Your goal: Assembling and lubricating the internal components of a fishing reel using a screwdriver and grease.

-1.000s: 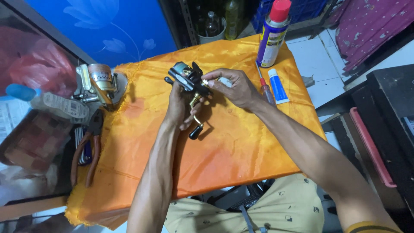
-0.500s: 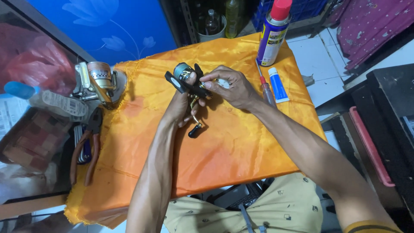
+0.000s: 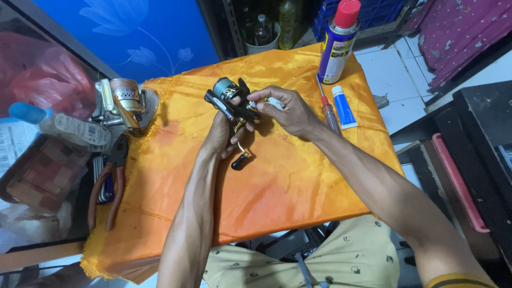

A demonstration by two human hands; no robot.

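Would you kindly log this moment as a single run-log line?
left hand: grips black fishing reel | right hand: pinches reel's side | surface: orange cloth | nearby: spray can, blue tube, pliers

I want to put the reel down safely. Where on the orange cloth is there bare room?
The widest bare patch of the cloth lies near its front edge, between the forearms. Another lies left of the left hand, toward the pliers. The far right is crowded: spray can, screwdriver and tube beside the right hand.
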